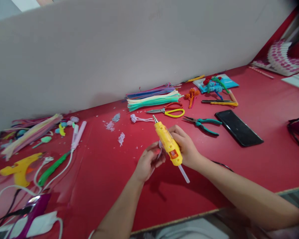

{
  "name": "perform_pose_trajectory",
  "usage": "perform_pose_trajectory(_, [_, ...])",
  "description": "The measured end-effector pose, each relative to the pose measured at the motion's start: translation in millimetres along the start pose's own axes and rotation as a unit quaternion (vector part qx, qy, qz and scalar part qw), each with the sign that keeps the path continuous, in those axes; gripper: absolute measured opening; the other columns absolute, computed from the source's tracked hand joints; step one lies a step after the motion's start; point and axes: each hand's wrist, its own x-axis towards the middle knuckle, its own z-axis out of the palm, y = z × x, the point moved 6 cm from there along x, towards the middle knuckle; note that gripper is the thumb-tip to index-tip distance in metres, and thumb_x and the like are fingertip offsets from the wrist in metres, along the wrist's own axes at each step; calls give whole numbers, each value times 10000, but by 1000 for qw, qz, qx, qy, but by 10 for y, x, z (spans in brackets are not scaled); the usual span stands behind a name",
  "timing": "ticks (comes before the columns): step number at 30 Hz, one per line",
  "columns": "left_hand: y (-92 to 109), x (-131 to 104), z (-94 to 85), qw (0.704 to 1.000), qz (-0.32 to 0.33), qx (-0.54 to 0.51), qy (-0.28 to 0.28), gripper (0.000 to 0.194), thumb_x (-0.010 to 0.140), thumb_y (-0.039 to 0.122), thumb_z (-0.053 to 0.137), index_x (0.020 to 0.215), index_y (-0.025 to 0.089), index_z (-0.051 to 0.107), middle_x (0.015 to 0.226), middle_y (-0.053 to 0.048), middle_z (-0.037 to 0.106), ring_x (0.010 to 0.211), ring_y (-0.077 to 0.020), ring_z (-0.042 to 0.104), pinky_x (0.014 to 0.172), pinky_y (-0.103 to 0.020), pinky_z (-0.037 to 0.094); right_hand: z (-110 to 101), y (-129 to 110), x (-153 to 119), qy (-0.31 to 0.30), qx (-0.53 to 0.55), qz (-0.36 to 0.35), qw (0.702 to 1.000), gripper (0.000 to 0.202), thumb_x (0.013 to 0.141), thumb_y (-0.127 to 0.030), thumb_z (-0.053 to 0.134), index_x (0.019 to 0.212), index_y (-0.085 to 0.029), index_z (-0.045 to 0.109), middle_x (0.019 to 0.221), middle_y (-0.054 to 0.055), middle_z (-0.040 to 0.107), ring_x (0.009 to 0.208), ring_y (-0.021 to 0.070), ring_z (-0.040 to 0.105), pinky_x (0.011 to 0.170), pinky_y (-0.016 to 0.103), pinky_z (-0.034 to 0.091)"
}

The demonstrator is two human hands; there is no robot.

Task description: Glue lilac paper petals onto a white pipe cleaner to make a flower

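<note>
**My right hand [186, 146] grips the yellow glue gun [167, 140], my left hand [147, 161] a lilac fuzzy piece [160, 148]**

My forearms reach in from the bottom and the lower right, and my hands meet just above the table [102, 186]. My right hand is closed around the glue gun's handle, most of its fingers hidden behind the body; the metal nozzle tilts up and away from me, and a translucent glue stick [184, 174] pokes out the back. My left hand is curled, thumb and fingers pinching the soft piece close beside the gun, which partly covers it.

Beyond the nozzle lies a fuzzy lilac bud [134, 118] on thin twin stems. Wispy fluff clumps [110, 125] dot the smooth red surface to its left. Behind are metal-bladed scissors [174, 112] with red and yellow loops, and a straight, fuzzy cream-and-green bundle [153, 101]. Teal-handled pliers [201, 123] and a flat, glossy black phone [239, 128] lie to the right.
</note>
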Motion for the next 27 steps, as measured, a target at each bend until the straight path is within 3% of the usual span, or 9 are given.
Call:
perform_pose_trajectory(4, [12, -20, 28, 999, -33, 22, -27, 215, 802, 316, 513, 677, 141, 494, 475, 56, 398, 360, -20, 223, 360, -168, 105, -70, 13, 8, 32, 11, 8, 999, 146, 742, -266, 663, 730, -206, 530, 842, 29, 496, 798, 174, 511, 667, 297, 440])
perform_pose_trajectory(7, [25, -34, 38, 997, -51, 33, -44, 229, 844, 320, 441, 706, 143, 491, 463, 56, 384, 367, -22, 202, 376, -173, 110, -144, 42, 16, 68, 10, 20, 997, 126, 762, -263, 649, 748, -216, 533, 831, 27, 506, 806, 182, 515, 692, 315, 445])
perform_pose_trajectory(14, [-1, -1, 9, 997, -24, 72, -4, 201, 801, 296, 494, 674, 141, 498, 486, 57, 385, 372, -28, 232, 363, -178, 104, -57, 2, 22, 15, 25, 23, 999, 159, 739, -250, 664, 716, -200, 515, 840, 34, 494, 785, 171, 513, 670, 298, 443])
perform_pose_trajectory(21, [-67, -16, -75, 992, -30, 104, 64, 206, 747, 343, 582, 682, 168, 496, 554, 63, 421, 450, -44, 339, 442, -163, 281, -5, 0, 4, -1, 1, 8, 1000, 127, 736, -204, 647, 742, -192, 521, 831, 26, 482, 747, 151, 489, 629, 274, 414])
perform_pose_trajectory(27, [-23, -54, -89, 974, 36, 211, 72, 251, 780, 431, 555, 734, 185, 540, 604, 40, 449, 551, -91, 392, 552, -214, 355, -9, -23, 13, -9, -15, -4, 1000, 143, 740, -211, 635, 714, -194, 495, 812, 24, 476, 733, 151, 479, 619, 272, 407])
